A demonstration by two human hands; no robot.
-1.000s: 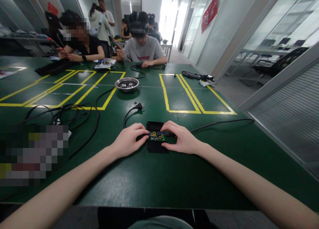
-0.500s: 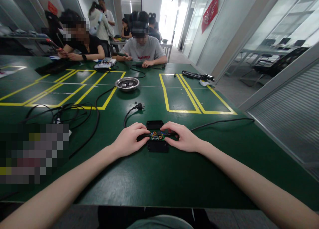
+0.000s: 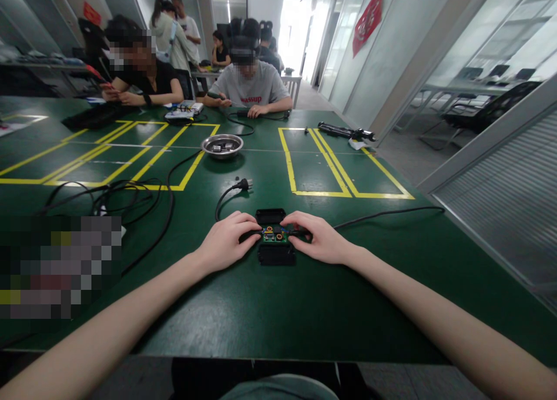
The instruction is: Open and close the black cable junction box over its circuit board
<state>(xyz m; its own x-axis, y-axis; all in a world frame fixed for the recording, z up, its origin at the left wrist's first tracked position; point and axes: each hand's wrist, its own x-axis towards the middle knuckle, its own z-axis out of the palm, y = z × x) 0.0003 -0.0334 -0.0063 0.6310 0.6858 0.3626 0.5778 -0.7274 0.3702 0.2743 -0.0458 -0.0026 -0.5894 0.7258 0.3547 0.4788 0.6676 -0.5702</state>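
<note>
A small green circuit board (image 3: pixel 275 235) with copper-coloured coils lies between my hands. At its left end, the thumb and fingers of my left hand (image 3: pixel 228 242) close around the board's edge and the black cable there. My right hand (image 3: pixel 319 237) pinches the opposite end, where another black cable (image 3: pixel 298 233) joins. Just beyond the board is one black plastic case half (image 3: pixel 270 215). The other case half (image 3: pixel 277 255) lies on the near side, apart from the board. Beyond my left hand, a black power plug (image 3: pixel 243 185) rests on its cord.
A metal bowl (image 3: pixel 222 147) holds small metal parts. Coiled black cables (image 3: pixel 130 194) lie left, beside a blurred-out patch. Yellow tape (image 3: pixel 322 194) marks the green table (image 3: pixel 243 319). A black folded stand (image 3: pixel 343 131) lies far right. Two people sit across the table.
The circuit board has shifted slightly away from me, and a gap now shows between it and the near case half. Both hands keep their hold.
</note>
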